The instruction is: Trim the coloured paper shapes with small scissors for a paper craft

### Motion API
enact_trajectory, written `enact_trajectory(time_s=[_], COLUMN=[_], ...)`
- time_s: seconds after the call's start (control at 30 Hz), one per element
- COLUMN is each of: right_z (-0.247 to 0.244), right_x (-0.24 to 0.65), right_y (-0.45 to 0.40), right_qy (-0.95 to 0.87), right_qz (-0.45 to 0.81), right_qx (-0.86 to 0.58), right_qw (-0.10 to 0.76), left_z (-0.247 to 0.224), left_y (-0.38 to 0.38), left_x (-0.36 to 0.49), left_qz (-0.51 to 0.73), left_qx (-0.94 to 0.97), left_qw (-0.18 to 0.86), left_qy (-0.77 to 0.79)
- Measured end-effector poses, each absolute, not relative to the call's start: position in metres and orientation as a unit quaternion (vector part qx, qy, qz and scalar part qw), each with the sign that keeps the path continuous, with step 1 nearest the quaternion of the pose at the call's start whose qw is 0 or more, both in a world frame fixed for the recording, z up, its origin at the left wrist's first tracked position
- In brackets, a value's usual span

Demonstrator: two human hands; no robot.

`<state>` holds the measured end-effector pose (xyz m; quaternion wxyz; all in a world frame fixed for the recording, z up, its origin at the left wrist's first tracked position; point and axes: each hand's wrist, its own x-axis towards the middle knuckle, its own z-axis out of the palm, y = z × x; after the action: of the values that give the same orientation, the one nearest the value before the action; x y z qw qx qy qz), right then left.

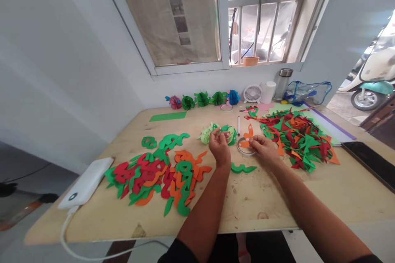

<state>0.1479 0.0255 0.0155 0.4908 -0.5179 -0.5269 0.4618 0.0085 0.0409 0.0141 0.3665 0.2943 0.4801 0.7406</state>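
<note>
R hand (261, 146) grip narrow on orange paper cutout (247, 134) w/ white squares, over tape roll (246, 154); L hand (219, 141) nr green paper cutouts (207, 134), fingers curled, can't tell if holding anything

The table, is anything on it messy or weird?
A little: one wavy green paper cutout lies alone near the right hand, away from the heap of cutouts on the left. I can't see anything spilled.
</note>
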Motion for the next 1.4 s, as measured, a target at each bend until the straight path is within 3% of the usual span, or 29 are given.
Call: enact_trajectory(time_s=[0.33,0.57,1.0,1.2,1.4], right_z=[0.023,0.006,0.013,0.013,0.032], right_x=[0.115,0.147,0.148,0.141,0.147], right_y=[0.083,0.049,-0.012,-0.005,0.004], right_qy=[-0.602,-0.651,-0.861,-0.856,-0.844], right_qz=[0.394,0.341,0.06,0.032,-0.067], right_qx=[-0.581,-0.587,-0.501,-0.512,-0.506], right_qw=[0.38,0.341,0.068,0.06,0.165], left_z=[0.011,0.011,0.012,0.015,0.018], left_y=[0.045,0.044,0.042,0.039,0.033], left_x=[-0.002,0.0,0.005,0.007,0.012], left_qz=[0.76,0.75,0.741,0.738,0.702], left_qx=[0.284,0.283,0.31,0.335,0.412], left_qw=[0.318,0.324,0.324,0.331,0.338], left_qy=[0.492,0.502,0.499,0.483,0.473])
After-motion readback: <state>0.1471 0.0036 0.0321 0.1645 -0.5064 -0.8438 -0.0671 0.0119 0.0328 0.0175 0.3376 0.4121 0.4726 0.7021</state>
